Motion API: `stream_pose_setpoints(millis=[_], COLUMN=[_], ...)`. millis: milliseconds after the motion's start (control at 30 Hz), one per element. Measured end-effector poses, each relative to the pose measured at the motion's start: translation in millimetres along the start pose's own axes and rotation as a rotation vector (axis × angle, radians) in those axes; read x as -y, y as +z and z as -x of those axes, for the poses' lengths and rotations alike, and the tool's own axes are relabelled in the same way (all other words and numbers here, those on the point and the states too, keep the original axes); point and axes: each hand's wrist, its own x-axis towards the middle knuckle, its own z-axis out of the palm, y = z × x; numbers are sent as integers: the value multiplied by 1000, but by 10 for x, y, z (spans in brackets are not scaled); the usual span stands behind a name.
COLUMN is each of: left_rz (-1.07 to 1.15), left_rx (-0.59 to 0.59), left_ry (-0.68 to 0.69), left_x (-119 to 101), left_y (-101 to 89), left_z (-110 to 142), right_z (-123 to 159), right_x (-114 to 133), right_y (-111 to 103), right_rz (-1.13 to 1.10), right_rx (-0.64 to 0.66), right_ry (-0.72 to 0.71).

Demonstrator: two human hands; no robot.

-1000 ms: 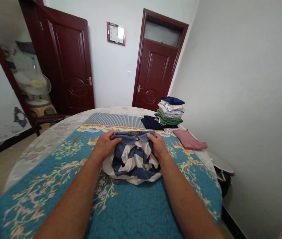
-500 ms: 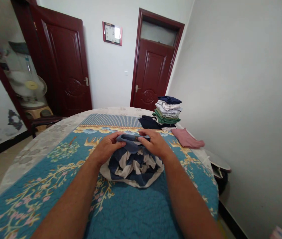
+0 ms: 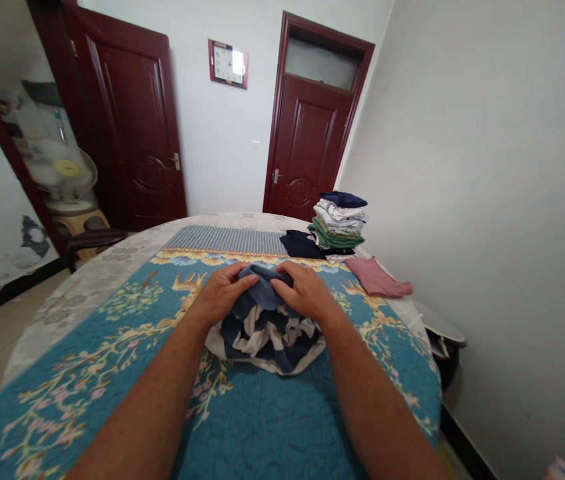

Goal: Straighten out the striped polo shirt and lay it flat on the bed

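Note:
A navy-and-white striped polo shirt (image 3: pixel 265 340) lies bunched on a teal floral quilt (image 3: pixel 267 427). Its blue collar (image 3: pixel 262 288) is gathered into a narrow fold between my hands. My left hand (image 3: pixel 222 293) pinches the collar's left side, and my right hand (image 3: pixel 302 291) holds its right side. The fingertips of both hands nearly meet over the fold. The shirt's lower part spreads out below my wrists, with its folds loose and uneven.
A stack of folded clothes (image 3: pixel 340 223) stands at the far right of the round table (image 3: pixel 87 287), beside a dark navy garment (image 3: pixel 301 245). A pink garment (image 3: pixel 376 278) lies near the right edge. A wall runs close along the right side.
My hands have moved closer together, and the blue collar has gone from spread out to tightly gathered between them. The view has also shifted slightly.

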Motion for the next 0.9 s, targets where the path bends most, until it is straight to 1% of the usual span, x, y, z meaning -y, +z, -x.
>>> stream_pose_setpoints(millis=[100,267,333,433,500,600,667,733,800,900], left_rz=[-37,-66,-102,-173,-226,-250,-168,-53,43,80], left_rx=[-28,-2,-5,-31,-78,-189,-259,-292,-255,-137], left_ry=[9,27,46,52,44,-10,-87,-155,-188,-177], left_x=[16,14,-6,-45,-61,-29,34,106,153,134], left_y=[-5,-12,-13,-6,15,91,163,227,254,214], left_z=[0,6,11,16,12,-7,-21,-30,-31,-19], right_z=[-1,-14,-10,-3,-3,-10,-12,-13,-14,-19], right_x=[46,49,34,2,-18,-35,-39,-49,-78,-148], right_y=[16,75,83,98,134,243,331,403,439,419], right_rz=[-73,0,-12,-8,37,167,274,341,337,245], right_rx=[27,99,106,147,162,111,62,43,61,81], right_ry=[-23,0,11,-17,-49,-80,-83,-76,-61,-19])
